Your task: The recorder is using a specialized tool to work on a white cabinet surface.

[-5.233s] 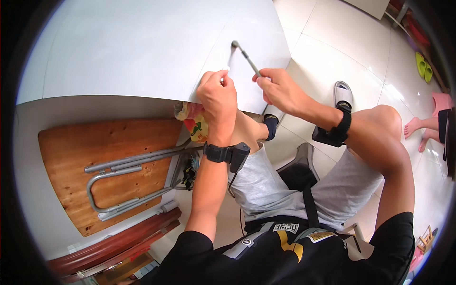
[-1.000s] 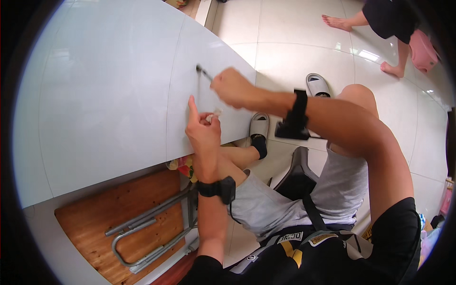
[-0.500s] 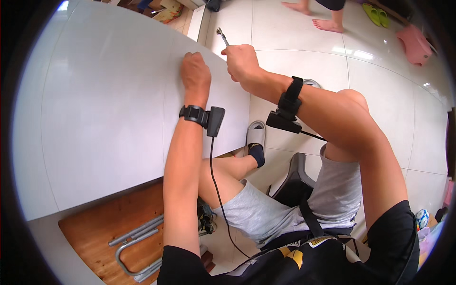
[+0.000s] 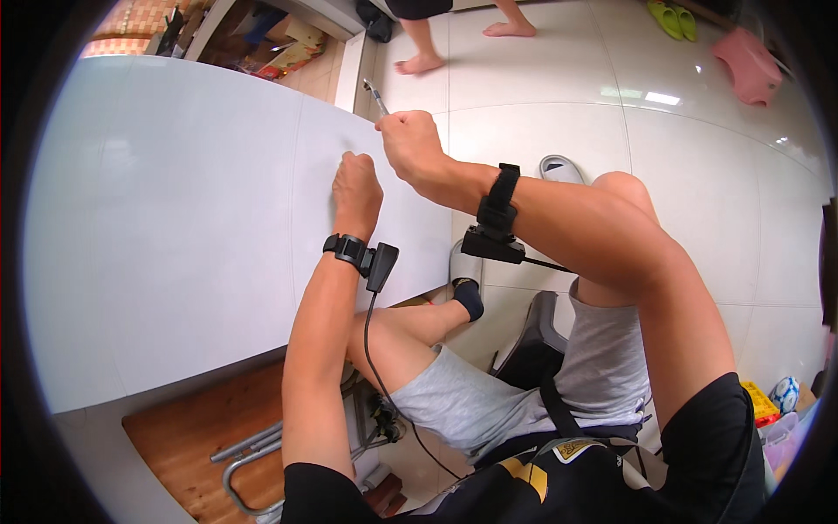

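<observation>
My right hand (image 4: 410,142) is closed round a slim metal tool (image 4: 375,96) with a small widened head. Its head points away from me, above the right part of a white panel (image 4: 192,236). The grip end is hidden in my fist, and I cannot tell the tool's exact kind. Just to the left and nearer, my left hand (image 4: 357,188) is closed, low over the panel or resting on it. Its fingers are pinched together, and whatever they hold is hidden. Both wrists wear black straps with small boxes and cables.
Under the panel's near edge sit a wooden board (image 4: 188,445) and bent metal tubing (image 4: 231,480). Beyond, another person's bare feet (image 4: 419,65) stand on the tiled floor. A pink plastic stool (image 4: 749,68) and green shoes (image 4: 672,19) lie far right. An open compartment (image 4: 271,44) holds clutter.
Both hands have come nearer to me over the panel, the right one also leftward with the tool still in it. The other person's feet have moved left. My view has shifted slightly.
</observation>
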`<state>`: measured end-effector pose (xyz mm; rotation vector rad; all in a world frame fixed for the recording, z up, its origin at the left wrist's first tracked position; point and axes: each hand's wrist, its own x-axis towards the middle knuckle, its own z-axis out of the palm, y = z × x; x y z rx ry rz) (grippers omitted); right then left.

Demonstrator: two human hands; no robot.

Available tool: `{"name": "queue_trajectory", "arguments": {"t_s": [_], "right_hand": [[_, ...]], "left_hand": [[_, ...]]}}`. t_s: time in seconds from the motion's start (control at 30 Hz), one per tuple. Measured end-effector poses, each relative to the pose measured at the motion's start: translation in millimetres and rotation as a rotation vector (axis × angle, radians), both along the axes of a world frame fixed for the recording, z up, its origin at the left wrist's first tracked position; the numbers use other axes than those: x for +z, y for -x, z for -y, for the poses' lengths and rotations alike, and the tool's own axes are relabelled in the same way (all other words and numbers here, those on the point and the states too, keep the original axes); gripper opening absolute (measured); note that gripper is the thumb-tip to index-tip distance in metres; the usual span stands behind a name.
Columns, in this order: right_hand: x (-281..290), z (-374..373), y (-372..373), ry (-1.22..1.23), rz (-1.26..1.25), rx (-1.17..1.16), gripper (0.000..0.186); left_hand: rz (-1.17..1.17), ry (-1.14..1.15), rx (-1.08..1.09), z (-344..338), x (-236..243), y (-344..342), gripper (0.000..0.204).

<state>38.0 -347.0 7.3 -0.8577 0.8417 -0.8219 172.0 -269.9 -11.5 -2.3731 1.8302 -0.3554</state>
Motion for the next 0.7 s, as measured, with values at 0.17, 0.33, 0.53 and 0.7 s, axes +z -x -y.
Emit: {"name": "queue_trajectory", "arguments": {"t_s": [0.17, 0.33, 0.53, 0.7], "right_hand": [[-4.5, 5.5, 3.9, -0.003, 0.023, -0.002, 0.031], [-7.9, 6.8, -1.2, 0.007, 0.003, -0.029, 0.031], [4.0, 5.0, -5.9, 0.007, 0.016, -0.001, 0.029], [-10.0, 9.3, -8.5, 0.113, 0.017, -0.082, 0.033]], "left_hand": [[0.233, -0.079, 0.003, 7.0, 27.8, -4.1, 0.006], [0.488, 0.022, -0.24, 32.9, 55.1, -26.4, 0.016], [0.441, 0.104, -0.286, 63.6, 64.3, -48.3, 0.021], [0.105, 0.06, -0.318, 2.2, -36.1, -32.9, 0.02]]}}
